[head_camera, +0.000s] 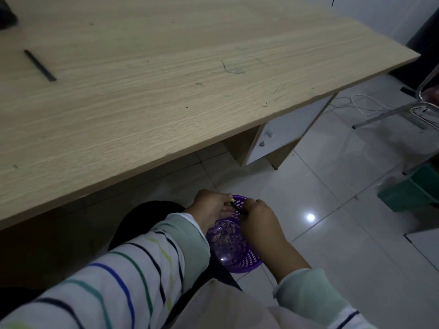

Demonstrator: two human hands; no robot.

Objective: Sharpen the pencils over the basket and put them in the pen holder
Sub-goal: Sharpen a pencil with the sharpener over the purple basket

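A round purple basket (247, 262) with pencil shavings in its bottom sits on my lap, below the table's front edge. Both hands are over it. My left hand (210, 206) pinches a small yellow sharpener (231, 200). My right hand (259, 218) grips a dark pencil (236, 206) whose tip is in the sharpener. A second dark pencil (40, 65) lies on the wooden table (166, 91) at the far left. The pen holder is out of view.
A dark object (7, 15) sits at the table's far left corner. To the right on the tiled floor stand a green bin (413, 191), a metal chair frame (403, 110) and white cables (361, 103). A white cabinet door (285, 136) hangs under the table.
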